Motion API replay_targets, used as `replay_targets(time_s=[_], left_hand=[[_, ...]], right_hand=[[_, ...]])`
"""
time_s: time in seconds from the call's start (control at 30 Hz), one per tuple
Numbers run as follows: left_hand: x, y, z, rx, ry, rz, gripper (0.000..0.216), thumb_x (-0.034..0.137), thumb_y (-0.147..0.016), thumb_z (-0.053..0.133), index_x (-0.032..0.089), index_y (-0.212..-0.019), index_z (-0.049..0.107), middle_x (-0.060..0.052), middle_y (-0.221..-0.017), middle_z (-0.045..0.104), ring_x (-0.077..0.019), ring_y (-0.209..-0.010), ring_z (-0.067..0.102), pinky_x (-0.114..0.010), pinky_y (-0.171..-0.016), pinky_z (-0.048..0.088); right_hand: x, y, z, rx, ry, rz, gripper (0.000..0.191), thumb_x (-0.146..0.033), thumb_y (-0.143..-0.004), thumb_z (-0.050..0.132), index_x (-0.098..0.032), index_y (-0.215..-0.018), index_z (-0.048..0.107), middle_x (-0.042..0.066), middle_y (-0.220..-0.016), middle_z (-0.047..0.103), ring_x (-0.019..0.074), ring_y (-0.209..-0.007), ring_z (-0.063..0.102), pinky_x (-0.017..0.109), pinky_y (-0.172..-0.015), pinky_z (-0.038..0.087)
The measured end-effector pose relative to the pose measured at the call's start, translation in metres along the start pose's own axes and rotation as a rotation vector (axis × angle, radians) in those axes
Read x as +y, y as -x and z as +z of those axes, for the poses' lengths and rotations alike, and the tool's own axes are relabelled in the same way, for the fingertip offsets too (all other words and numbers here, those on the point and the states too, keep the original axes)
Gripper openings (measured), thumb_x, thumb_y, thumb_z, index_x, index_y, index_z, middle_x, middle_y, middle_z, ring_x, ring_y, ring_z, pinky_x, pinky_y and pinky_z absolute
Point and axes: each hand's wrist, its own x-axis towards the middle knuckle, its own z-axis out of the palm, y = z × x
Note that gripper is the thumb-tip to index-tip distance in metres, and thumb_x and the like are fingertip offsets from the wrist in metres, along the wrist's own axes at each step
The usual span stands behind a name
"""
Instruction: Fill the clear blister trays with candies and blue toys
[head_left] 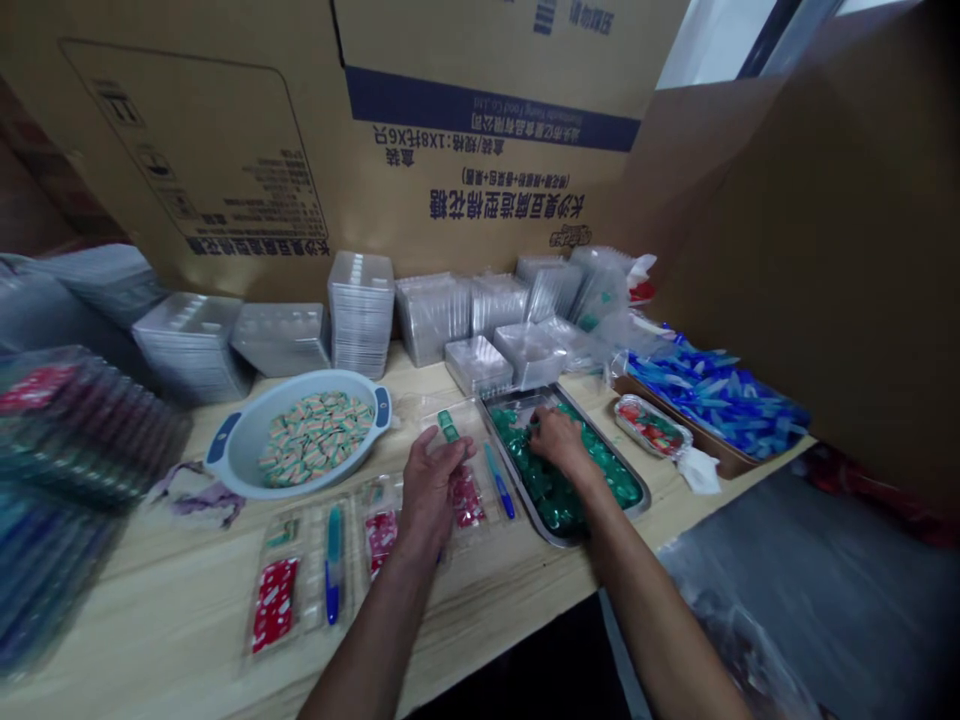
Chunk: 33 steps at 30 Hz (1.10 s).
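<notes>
Well, left hand (429, 492) open, right hand (559, 441) curled in tray (519, 393) of green pieces (551, 490)

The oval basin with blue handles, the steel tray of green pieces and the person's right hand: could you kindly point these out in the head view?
Oval basin (244, 450), head view, on its bare inner wall at the left.
Steel tray (517, 393), head view, on its far rim.
Right hand (559, 442), head view, on the back of the hand.

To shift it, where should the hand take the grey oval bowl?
Grip the blue handle at the right end of the grey oval bowl, coming from above: it juts off the rim, clear of the striped pieces heaped inside.
</notes>
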Motion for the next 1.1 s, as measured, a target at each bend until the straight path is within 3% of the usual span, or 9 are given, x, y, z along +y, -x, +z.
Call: replay_targets(time_s=[0.1,0.2,0.27,0.37,0.47,0.57,0.7,0.87,1.1], left_hand=[[-0.004,0.001,-0.001,0.011,-0.018,0.038,0.083,0.028,-0.071,0.085,0.021,-0.140,0.040,-0.006,-0.093,0.077,-0.0172,-0.085,0.074,-0.023,-0.070,0.053],[-0.010,0.003,-0.003,0.005,-0.072,0.125,0.089,0.029,-0.078,0.078,0.032,-0.151,0.028,-0.005,-0.110,0.073,-0.0144,-0.082,0.073,-0.024,-0.072,0.054],[-0.012,0.004,-0.004,-0.027,-0.173,0.219,0.078,0.028,-0.081,0.074,0.037,-0.149,0.037,-0.005,-0.122,0.069,-0.0130,-0.082,0.071,-0.024,-0.072,0.054],[-0.013,0.008,-0.004,-0.086,-0.353,0.285,0.037,0.032,-0.086,0.066,0.026,-0.123,0.067,-0.006,-0.119,0.069,-0.0145,-0.086,0.068,-0.023,-0.071,0.054],[-0.009,0.011,-0.001,-0.117,-0.441,0.319,0.023,0.036,-0.087,0.063,0.019,-0.094,0.077,-0.007,-0.109,0.069,-0.0165,-0.090,0.066,-0.022,-0.070,0.052],[-0.005,0.012,0.001,-0.123,-0.489,0.356,0.022,0.037,-0.084,0.069,0.018,-0.085,0.078,-0.006,-0.101,0.070,-0.0172,-0.091,0.065,-0.023,-0.073,0.050],[-0.005,0.008,-0.002,-0.116,-0.559,0.386,0.016,0.033,-0.081,0.072,0.019,-0.082,0.079,-0.005,-0.096,0.071,-0.0160,-0.083,0.065,-0.025,-0.073,0.049],[-0.004,0.006,-0.005,-0.111,-0.597,0.418,0.011,0.027,-0.081,0.070,0.020,-0.083,0.079,-0.004,-0.091,0.070,-0.0161,-0.084,0.066,-0.026,-0.076,0.051],[-0.003,0.012,-0.003,-0.054,-0.683,0.559,0.011,0.026,-0.085,0.066,0.020,-0.085,0.075,-0.007,-0.106,0.066,-0.0197,-0.100,0.066,-0.027,-0.079,0.055]], right_hand=[[0.002,0.004,-0.006,0.005,-0.082,-0.041,0.032,-0.015,-0.088,0.047,-0.015,-0.116,0.064,0.011,-0.101,0.071,0.0230,-0.092,0.066,0.034,-0.086,0.048],[-0.002,0.021,-0.009,0.040,-0.379,-0.177,0.032,-0.020,-0.090,0.044,-0.018,-0.119,0.060,0.003,-0.085,0.066,0.0180,-0.075,0.061,0.029,-0.073,0.050],[-0.010,0.036,-0.010,0.076,-0.684,-0.296,0.034,-0.024,-0.090,0.047,-0.020,-0.122,0.057,0.002,-0.087,0.063,0.0172,-0.073,0.059,0.030,-0.071,0.052],[-0.028,0.059,-0.012,0.060,-0.927,-0.404,0.039,-0.024,-0.090,0.050,-0.023,-0.130,0.050,0.004,-0.101,0.064,0.0174,-0.083,0.062,0.032,-0.078,0.055],[-0.045,0.073,-0.017,0.035,-0.888,-0.466,0.041,-0.018,-0.090,0.048,-0.023,-0.131,0.050,0.007,-0.108,0.066,0.0187,-0.093,0.065,0.034,-0.084,0.054],[-0.054,0.079,-0.020,0.075,-0.727,-0.517,0.043,-0.012,-0.088,0.047,-0.022,-0.130,0.051,0.008,-0.111,0.069,0.0206,-0.098,0.067,0.036,-0.088,0.053],[-0.059,0.080,-0.017,0.116,-0.596,-0.574,0.047,-0.009,-0.087,0.043,-0.020,-0.133,0.049,0.009,-0.113,0.071,0.0215,-0.102,0.069,0.038,-0.090,0.054],[-0.063,0.083,-0.016,0.105,-0.620,-0.516,0.048,-0.013,-0.088,0.044,-0.021,-0.135,0.047,0.009,-0.115,0.071,0.0214,-0.103,0.069,0.039,-0.092,0.053],[-0.072,0.087,-0.010,0.105,-0.631,-0.318,0.031,-0.031,-0.089,0.049,-0.015,-0.114,0.059,0.011,-0.093,0.071,0.0220,-0.077,0.067,0.036,-0.073,0.053]])
